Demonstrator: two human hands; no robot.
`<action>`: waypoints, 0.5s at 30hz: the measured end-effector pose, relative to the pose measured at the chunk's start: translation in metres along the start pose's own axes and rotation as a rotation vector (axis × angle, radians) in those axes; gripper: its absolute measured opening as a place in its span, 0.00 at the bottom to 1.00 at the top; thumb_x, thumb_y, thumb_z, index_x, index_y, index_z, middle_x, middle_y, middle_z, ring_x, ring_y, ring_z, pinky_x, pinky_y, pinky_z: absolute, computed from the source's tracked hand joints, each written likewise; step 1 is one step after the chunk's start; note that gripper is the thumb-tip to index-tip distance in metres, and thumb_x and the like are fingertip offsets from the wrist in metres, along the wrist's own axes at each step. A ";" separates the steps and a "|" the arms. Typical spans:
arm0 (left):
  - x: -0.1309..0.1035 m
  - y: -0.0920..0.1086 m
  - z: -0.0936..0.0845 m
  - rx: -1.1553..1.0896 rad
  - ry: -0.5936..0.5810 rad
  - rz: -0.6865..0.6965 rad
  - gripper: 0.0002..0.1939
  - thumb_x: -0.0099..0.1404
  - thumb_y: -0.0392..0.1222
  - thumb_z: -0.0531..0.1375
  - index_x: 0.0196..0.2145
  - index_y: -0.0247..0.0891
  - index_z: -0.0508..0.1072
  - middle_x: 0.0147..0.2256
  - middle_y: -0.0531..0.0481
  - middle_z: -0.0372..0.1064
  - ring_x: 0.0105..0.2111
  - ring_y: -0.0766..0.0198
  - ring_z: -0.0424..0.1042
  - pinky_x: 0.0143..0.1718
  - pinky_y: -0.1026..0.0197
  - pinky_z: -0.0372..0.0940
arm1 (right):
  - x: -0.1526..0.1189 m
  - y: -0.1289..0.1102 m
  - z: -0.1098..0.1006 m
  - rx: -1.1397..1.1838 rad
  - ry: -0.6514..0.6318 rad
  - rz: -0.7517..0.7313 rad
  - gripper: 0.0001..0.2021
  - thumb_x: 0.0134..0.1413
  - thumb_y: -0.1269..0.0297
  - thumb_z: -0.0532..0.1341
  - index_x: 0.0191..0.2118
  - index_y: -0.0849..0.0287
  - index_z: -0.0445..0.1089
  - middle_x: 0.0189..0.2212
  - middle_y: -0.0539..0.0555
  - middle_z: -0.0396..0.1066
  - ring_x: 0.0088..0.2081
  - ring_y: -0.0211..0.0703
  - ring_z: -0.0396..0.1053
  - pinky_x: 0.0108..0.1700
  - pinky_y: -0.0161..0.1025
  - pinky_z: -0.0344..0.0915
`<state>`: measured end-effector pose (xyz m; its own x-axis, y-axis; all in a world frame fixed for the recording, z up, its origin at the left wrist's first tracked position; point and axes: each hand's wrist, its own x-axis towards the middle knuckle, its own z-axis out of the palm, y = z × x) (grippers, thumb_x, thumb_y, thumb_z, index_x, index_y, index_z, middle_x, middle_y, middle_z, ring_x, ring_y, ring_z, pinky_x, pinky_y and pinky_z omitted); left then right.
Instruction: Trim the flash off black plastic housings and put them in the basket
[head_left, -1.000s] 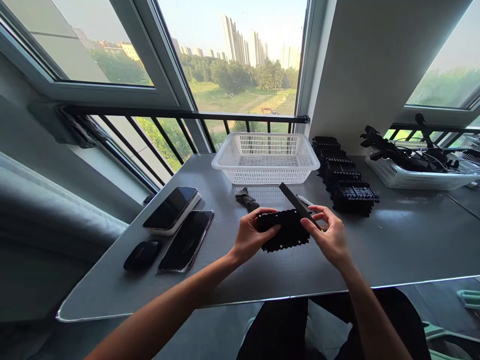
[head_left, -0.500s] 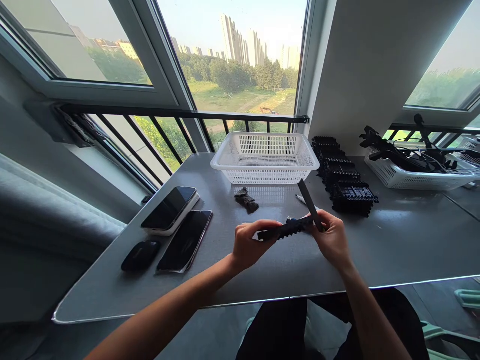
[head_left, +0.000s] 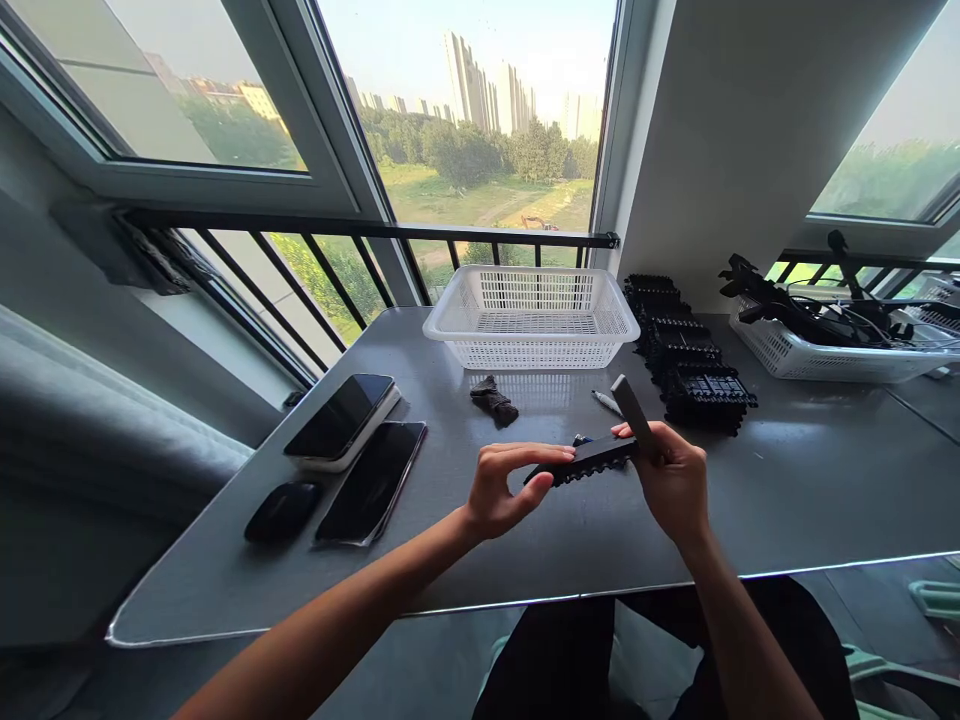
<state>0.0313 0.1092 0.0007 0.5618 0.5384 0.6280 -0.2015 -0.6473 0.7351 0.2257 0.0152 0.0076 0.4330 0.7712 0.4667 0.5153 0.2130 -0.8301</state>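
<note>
Two hands share one flat black toothed plate (head_left: 581,460) just above the counter (head_left: 787,480): the left hand (head_left: 501,495) pinches its near end, the right hand (head_left: 671,480) grips its far end plus a grey bar (head_left: 632,405). With both items crowded into that right grip, the bar may slip free.

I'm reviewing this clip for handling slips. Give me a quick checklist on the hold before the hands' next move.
1. Left hand grips the black toothed part at its near end: ok.
2. Right hand supports the part's other end: ok.
3. Flat dark strip pinched in the right hand, pointing up and away: ok.
4. Part held above the table, not resting on it: ok.
5. Strip engaged with the part: cannot tell.
6. White basket apart from both hands: ok.
</note>
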 end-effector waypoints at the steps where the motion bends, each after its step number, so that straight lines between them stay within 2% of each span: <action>1: 0.001 0.001 0.000 -0.021 -0.007 -0.052 0.11 0.64 0.43 0.59 0.36 0.37 0.80 0.37 0.42 0.80 0.39 0.54 0.79 0.41 0.56 0.73 | 0.000 0.001 0.000 -0.016 -0.005 -0.006 0.06 0.55 0.65 0.61 0.36 0.57 0.75 0.26 0.51 0.75 0.33 0.45 0.73 0.36 0.39 0.68; 6: 0.006 0.001 0.000 -0.106 -0.050 -0.205 0.06 0.58 0.40 0.65 0.34 0.38 0.81 0.36 0.43 0.80 0.37 0.54 0.80 0.41 0.55 0.74 | 0.001 0.003 -0.003 -0.062 -0.035 -0.031 0.07 0.56 0.64 0.60 0.36 0.56 0.75 0.27 0.50 0.75 0.31 0.44 0.72 0.33 0.37 0.67; 11: 0.008 -0.002 -0.001 -0.147 -0.095 -0.257 0.05 0.57 0.41 0.66 0.32 0.38 0.81 0.36 0.43 0.80 0.37 0.53 0.80 0.42 0.55 0.75 | 0.002 0.004 -0.004 -0.085 -0.057 -0.036 0.07 0.56 0.64 0.60 0.36 0.56 0.76 0.28 0.50 0.76 0.31 0.44 0.72 0.33 0.37 0.66; 15: 0.007 -0.005 0.000 -0.129 -0.102 -0.240 0.05 0.57 0.40 0.66 0.32 0.38 0.81 0.36 0.43 0.80 0.37 0.53 0.80 0.41 0.55 0.75 | 0.001 0.004 -0.004 -0.083 -0.061 -0.032 0.07 0.56 0.65 0.60 0.37 0.56 0.76 0.29 0.50 0.77 0.29 0.42 0.71 0.31 0.36 0.65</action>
<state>0.0360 0.1160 0.0014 0.6822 0.6066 0.4081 -0.1500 -0.4302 0.8902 0.2309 0.0143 0.0060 0.3710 0.8004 0.4708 0.5886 0.1894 -0.7859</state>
